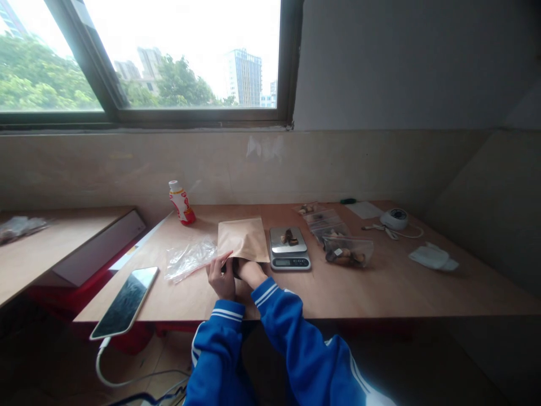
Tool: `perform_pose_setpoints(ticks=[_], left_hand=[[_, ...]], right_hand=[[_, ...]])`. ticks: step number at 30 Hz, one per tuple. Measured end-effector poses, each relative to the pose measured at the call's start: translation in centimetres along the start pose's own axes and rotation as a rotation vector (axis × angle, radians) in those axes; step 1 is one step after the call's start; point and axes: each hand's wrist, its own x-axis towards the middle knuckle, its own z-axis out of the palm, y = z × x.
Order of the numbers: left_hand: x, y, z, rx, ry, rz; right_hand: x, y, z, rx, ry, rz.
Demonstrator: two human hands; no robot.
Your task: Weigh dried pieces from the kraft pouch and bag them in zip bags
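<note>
A brown paper bag (pixel 243 234) lies on the table with its mouth toward me. My left hand (pixel 222 280) is closed on the near left edge of that mouth. Into the opening reaches my right hand (pixel 250 272); its fingers are hidden inside the bag, so what they hold does not show. Just right of the bag stands a small digital scale (pixel 291 263), with a few dark brown dried pieces (pixel 289 237) on its metal plate. A crumpled clear plastic bag (pixel 190 259) lies to the left, close to my left hand.
Several zip bags of brown pieces (pixel 346 254) lie right of the scale. Farther right are a white round device (pixel 394 219) with a cable and a white crumpled packet (pixel 434 257). A drink bottle (pixel 181 204) and a charging phone (pixel 125 303) are on the left.
</note>
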Motion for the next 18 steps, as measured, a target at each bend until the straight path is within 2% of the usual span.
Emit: perform_pose_setpoints(ticks=[4,7,18], left_hand=[[0.0,-0.2,0.0,0.001,-0.004,-0.012],[0.0,-0.2,0.0,-0.001,-0.016,-0.013],[-0.2,-0.3,0.2,-0.034,-0.027,0.017]], right_hand=[[-2.8,-0.7,-0.9,-0.129,-0.095,0.145],[-4.5,-1.2,-1.6,-0.176,-0.097,0.204],[-6.4,0.2,-1.7,-0.074,-0.002,0.12]])
